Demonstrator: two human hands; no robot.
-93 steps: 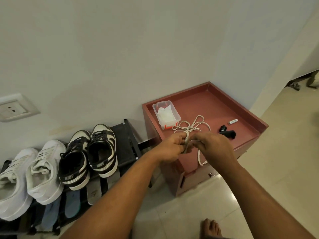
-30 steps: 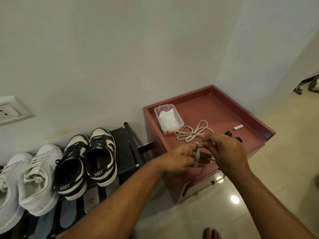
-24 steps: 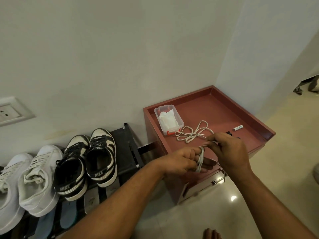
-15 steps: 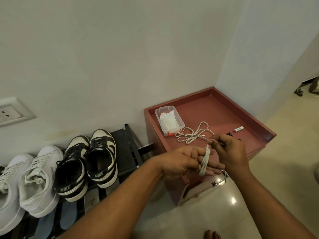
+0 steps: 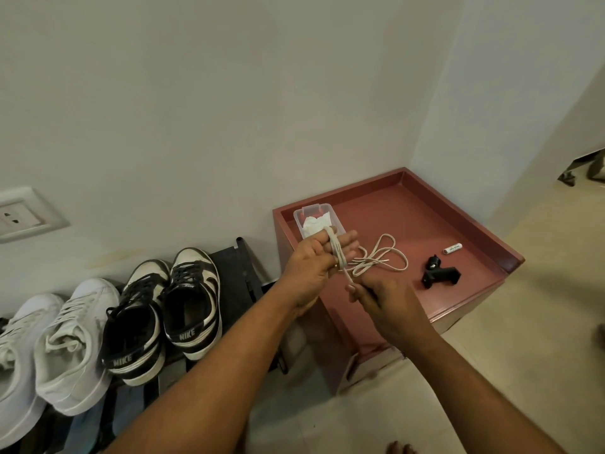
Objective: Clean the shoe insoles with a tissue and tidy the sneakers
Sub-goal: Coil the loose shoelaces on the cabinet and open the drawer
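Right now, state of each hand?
Left hand: open, fingers straight, white shoelace wound round them.
Right hand: pinching the shoelace's free end.

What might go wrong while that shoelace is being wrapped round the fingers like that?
1. The coil of lace sits only on the straight fingers of the left hand; it may slide off and unwind.
2. The right hand pinches just the short tail, which could slip free.
3. A loose lace lies on the cabinet right behind the hands; the two might tangle.
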